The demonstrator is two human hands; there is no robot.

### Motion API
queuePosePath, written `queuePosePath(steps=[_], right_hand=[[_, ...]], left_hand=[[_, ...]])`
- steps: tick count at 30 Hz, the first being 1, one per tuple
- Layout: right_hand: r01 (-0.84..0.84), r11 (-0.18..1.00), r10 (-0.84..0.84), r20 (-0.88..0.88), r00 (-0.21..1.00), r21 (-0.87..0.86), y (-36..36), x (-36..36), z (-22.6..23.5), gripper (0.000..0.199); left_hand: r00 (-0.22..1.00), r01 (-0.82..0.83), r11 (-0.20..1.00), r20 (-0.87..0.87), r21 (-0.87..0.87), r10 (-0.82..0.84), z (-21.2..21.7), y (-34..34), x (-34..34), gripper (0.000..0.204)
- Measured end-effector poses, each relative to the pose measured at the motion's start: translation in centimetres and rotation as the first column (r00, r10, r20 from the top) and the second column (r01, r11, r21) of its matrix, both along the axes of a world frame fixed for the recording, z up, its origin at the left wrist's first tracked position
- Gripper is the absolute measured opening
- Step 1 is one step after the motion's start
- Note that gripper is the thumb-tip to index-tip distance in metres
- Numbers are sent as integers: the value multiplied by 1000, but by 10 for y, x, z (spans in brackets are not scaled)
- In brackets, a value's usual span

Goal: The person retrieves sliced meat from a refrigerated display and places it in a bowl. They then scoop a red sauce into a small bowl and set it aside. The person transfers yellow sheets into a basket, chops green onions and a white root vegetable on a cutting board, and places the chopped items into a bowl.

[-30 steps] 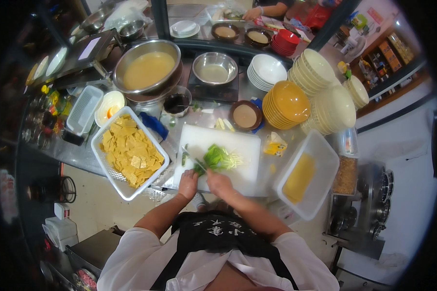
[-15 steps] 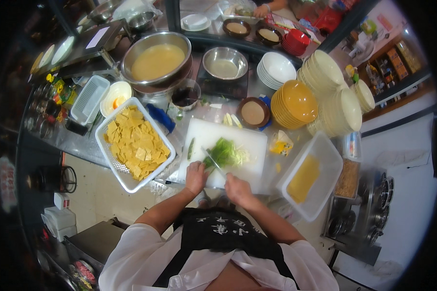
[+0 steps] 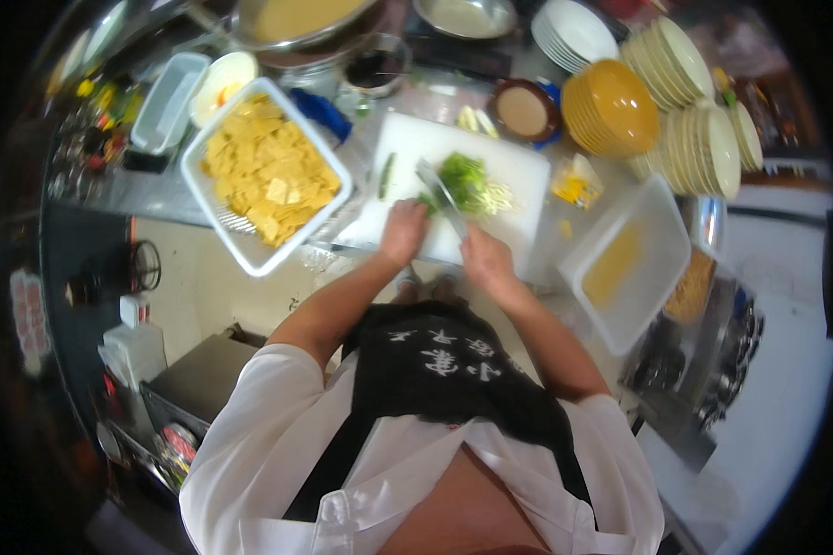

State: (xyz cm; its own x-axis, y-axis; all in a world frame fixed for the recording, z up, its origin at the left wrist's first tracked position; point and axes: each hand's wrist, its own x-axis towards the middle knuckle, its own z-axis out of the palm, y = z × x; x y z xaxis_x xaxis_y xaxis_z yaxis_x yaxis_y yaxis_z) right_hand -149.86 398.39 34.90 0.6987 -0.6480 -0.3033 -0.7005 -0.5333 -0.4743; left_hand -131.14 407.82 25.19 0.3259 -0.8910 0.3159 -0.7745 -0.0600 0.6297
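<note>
A white cutting board lies before me with a heap of chopped leafy greens and pale chopped bits on it. My right hand is wrapped round the handle of a knife, whose blade points away over the board, along the heap's left side. Left of the blade, at the board's near edge, my left hand has its fingers curled down on some greens; its fingertips are partly hidden. A separate green strip lies near the board's left edge.
At left stands a white basket of yellow flat pieces. To the right are a translucent tub, stacked yellow bowls and cream bowls. Beyond the board are a brown bowl of tan contents and a dark-filled container.
My view has tilted down, so the counter sits higher in the picture. The knife blade is turned to point more straight ahead. Both hands keep their places at the board's near edge.
</note>
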Motion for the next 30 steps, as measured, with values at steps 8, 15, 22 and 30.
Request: queuePosePath(steps=[8,15,22,30], right_hand=[[-148,985,150,-19,988,94,18,8,-18,27],[-91,994,88,48,995,62,-10,33,-27,24],[253,956,-231,151,961,-148,-25,-41,4,36],[328,914,-347,-38,937,-240,-51,-78,-23,42]], left_hand=[[1000,13,992,16,126,-15,-16,26,-3,24],[996,86,992,-17,91,-84,-24,13,4,20],[945,-162,967,-249,197,209,0,11,0,49],[944,-211,943,-196,256,264,3,-29,-13,46]])
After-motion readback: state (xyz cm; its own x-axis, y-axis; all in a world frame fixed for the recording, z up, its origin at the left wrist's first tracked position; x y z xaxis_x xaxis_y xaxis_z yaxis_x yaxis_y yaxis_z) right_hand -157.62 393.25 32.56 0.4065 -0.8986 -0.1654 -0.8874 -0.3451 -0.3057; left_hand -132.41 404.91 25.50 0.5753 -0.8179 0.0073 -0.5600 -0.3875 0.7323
